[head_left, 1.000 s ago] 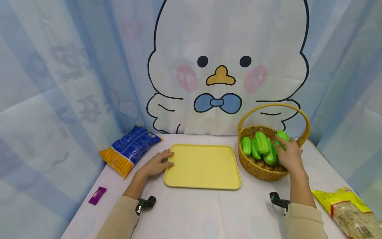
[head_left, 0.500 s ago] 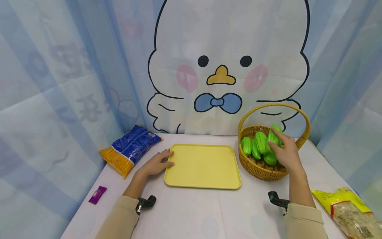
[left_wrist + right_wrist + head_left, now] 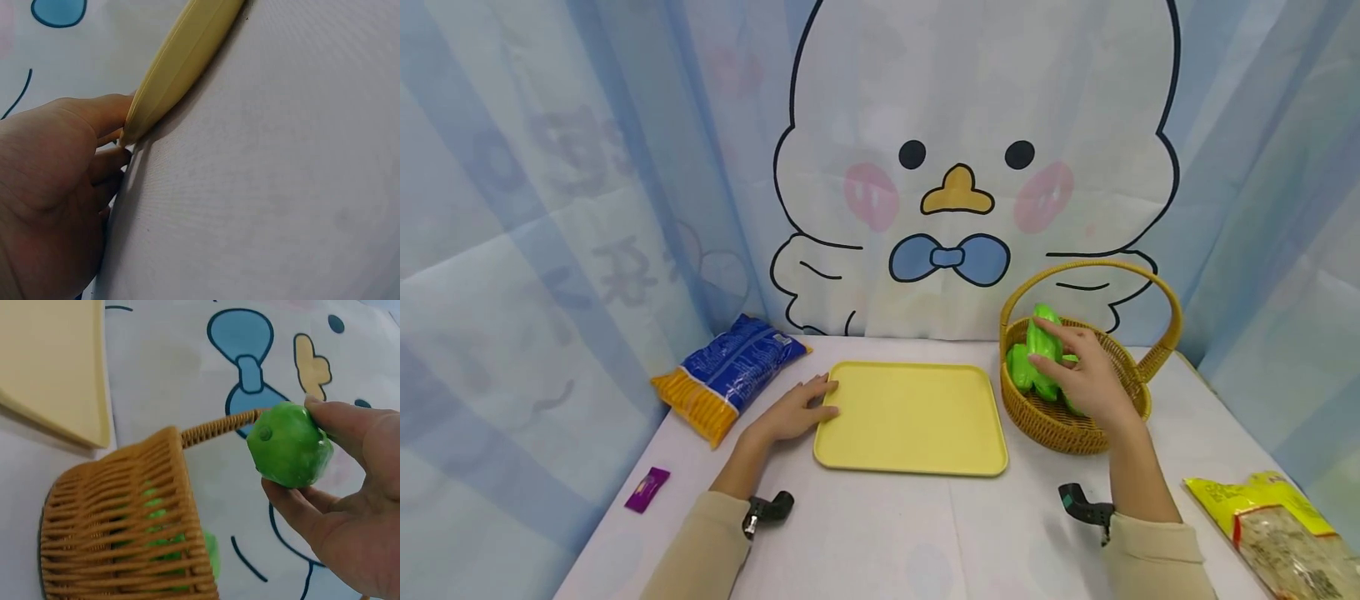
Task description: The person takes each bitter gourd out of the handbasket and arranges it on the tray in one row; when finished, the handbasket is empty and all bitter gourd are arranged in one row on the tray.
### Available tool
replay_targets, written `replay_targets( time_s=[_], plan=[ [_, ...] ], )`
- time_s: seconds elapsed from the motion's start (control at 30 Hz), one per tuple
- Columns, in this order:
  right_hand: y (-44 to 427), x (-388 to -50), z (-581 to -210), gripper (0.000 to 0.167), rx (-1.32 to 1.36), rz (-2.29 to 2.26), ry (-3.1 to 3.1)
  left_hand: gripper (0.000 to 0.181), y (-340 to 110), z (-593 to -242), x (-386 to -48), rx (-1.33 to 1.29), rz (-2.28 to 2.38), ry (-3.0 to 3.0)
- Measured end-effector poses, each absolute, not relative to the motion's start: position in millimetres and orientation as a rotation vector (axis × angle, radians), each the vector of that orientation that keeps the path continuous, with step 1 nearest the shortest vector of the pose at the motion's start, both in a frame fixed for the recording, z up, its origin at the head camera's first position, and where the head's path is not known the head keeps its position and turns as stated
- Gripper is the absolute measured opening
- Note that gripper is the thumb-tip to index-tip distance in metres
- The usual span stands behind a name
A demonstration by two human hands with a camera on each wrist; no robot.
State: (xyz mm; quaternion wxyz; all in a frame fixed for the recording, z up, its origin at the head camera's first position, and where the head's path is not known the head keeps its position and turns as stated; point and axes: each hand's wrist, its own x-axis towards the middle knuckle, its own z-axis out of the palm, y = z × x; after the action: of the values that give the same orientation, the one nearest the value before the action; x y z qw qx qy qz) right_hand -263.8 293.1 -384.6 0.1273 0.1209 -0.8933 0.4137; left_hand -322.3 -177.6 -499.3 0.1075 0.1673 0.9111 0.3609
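My right hand pinches a glossy green pepper, elongated and lobed, between thumb and fingers. It holds the pepper upright above the wicker basket, whose arched handle stands up. More green peppers lie in the basket, partly hidden behind the hand and the held one. At the left end of a yellow rectangular tray, my left hand grips the rim. In the left wrist view the thumb lies over the tray's edge, with other fingers curled below it. The tray's surface is bare.
A blue and orange snack bag lies at the back left, and a small purple packet near the left edge. A yellow bag with a clear window lies at the front right. A printed curtain encloses the table.
My right hand has picked up a green pepper from the right side of the basket and carried it left over the others. The left hand has stayed on the tray.
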Motion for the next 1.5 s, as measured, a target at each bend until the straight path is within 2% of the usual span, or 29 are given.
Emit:
replay_targets(
  time_s=[0.33,0.6,1.0,1.5],
  plan=[
    [269,-262,-384,0.058,0.515,1.179,-2.618,0.064,-176,-497,-322,0.474,1.058,2.689],
    [243,-272,-399,0.059,0.624,1.263,-2.614,0.066,-178,-498,-320,0.493,1.089,2.685],
    [211,-278,-423,0.065,0.691,1.381,-2.679,0.059,-184,-496,-319,0.402,1.106,2.675],
    [164,-283,-442,0.071,0.686,1.652,-2.754,0.051,-189,-495,-321,0.441,1.144,2.61]
  ],
)
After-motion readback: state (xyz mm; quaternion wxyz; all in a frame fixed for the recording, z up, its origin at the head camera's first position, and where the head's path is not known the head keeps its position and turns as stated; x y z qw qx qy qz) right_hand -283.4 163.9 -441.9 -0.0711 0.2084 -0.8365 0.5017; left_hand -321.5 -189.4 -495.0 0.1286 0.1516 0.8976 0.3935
